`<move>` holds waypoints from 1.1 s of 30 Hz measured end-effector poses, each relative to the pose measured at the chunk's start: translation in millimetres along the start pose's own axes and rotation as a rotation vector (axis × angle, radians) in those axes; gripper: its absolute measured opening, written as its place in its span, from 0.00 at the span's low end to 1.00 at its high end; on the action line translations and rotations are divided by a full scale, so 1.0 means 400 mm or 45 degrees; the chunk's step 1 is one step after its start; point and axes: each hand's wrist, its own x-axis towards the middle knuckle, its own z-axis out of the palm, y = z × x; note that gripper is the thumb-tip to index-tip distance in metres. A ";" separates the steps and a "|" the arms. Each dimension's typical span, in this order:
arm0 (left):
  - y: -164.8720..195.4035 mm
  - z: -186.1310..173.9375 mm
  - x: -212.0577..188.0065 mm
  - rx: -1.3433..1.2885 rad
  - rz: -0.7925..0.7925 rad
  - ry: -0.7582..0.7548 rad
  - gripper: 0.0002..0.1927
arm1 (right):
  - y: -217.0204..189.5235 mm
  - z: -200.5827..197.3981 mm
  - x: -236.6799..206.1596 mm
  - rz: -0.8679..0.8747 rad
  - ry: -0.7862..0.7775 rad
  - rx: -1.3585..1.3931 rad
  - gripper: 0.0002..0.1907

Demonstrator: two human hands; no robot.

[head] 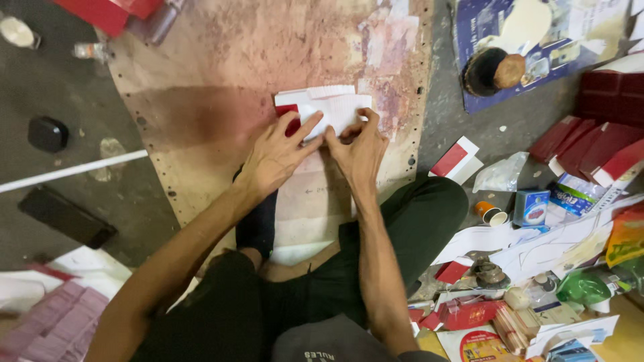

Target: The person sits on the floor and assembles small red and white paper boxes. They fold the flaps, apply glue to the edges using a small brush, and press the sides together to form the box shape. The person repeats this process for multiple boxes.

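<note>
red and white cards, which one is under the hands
The folded card on the stained board, pressed by the left hand and right hand. The other card lies untouched on the floor.

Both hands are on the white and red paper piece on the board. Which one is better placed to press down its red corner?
Probably the left hand: its fingers lie right against the red corner of the paper piece. The right hand grips the white edge, farther off.
</note>
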 end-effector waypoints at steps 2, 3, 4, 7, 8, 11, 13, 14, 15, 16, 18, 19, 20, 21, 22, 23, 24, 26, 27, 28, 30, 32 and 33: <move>-0.006 -0.010 -0.006 -0.067 -0.007 -0.023 0.32 | -0.002 -0.006 0.012 -0.120 0.055 -0.292 0.34; -0.008 -0.014 -0.008 -0.099 -0.026 -0.040 0.31 | -0.005 -0.005 0.016 -0.191 0.145 -0.443 0.33; -0.011 -0.018 -0.011 -0.105 -0.018 -0.022 0.31 | -0.009 -0.006 0.019 -0.259 0.237 -0.595 0.32; -0.017 -0.029 -0.015 -0.126 -0.018 0.020 0.29 | -0.023 -0.006 0.018 -0.369 0.002 -0.576 0.41; -0.018 -0.032 -0.017 -0.113 -0.012 0.048 0.27 | -0.027 -0.006 0.016 -0.369 0.028 -0.546 0.40; -0.018 -0.040 -0.020 -0.084 0.005 0.118 0.29 | -0.033 -0.002 0.009 -0.329 0.125 -0.455 0.38; -0.017 -0.044 -0.020 -0.075 -0.005 0.056 0.29 | -0.035 0.011 0.002 -0.226 0.206 -0.436 0.37; -0.015 -0.046 -0.019 -0.065 -0.012 -0.011 0.27 | -0.036 0.018 -0.003 -0.248 0.134 -0.445 0.40; -0.013 -0.048 -0.019 -0.051 -0.010 -0.066 0.25 | -0.037 0.022 -0.006 -0.275 0.074 -0.458 0.42; -0.010 -0.049 -0.018 -0.093 -0.015 -0.030 0.26 | -0.036 0.018 -0.005 -0.323 0.056 -0.458 0.44; -0.003 -0.051 -0.016 -0.132 -0.013 0.068 0.26 | -0.026 -0.015 0.011 -0.385 0.156 -0.477 0.45; 0.002 -0.052 -0.014 -0.111 -0.020 0.052 0.28 | -0.015 -0.047 0.022 -0.393 0.182 -0.498 0.46; 0.006 -0.052 -0.011 -0.109 -0.029 0.020 0.31 | 0.001 -0.093 0.043 -0.418 0.283 -0.446 0.43; 0.011 -0.052 -0.009 -0.118 -0.039 -0.013 0.34 | 0.025 -0.151 0.070 -0.441 0.377 -0.404 0.41; 0.017 -0.052 -0.005 -0.134 -0.061 -0.001 0.31 | 0.054 -0.211 0.097 -0.350 0.495 -0.408 0.37; 0.022 -0.052 -0.001 -0.137 -0.076 0.019 0.28 | 0.088 -0.270 0.128 -0.267 0.629 -0.402 0.34; 0.028 -0.052 0.003 -0.130 -0.088 0.043 0.26 | 0.124 -0.320 0.161 -0.279 0.690 -0.522 0.37; 0.039 -0.050 0.012 -0.070 -0.093 0.075 0.24 | 0.193 -0.377 0.207 -0.317 0.643 -0.619 0.36; 0.045 -0.050 0.017 -0.053 -0.093 0.082 0.23 | 0.220 -0.386 0.219 -0.330 0.527 -0.610 0.33; 0.050 -0.049 0.023 -0.067 -0.114 0.051 0.19 | 0.244 -0.391 0.218 -0.328 0.405 -0.610 0.30; 0.059 -0.047 0.033 -0.073 -0.159 0.008 0.13 | 0.276 -0.393 0.215 -0.497 0.445 -0.751 0.26; 0.067 -0.045 0.044 -0.147 -0.167 0.047 0.12 | 0.294 -0.407 0.225 -0.475 0.641 -0.575 0.24; 0.070 -0.044 0.049 -0.187 -0.182 0.061 0.11 | 0.303 -0.424 0.237 -0.346 0.807 -0.331 0.23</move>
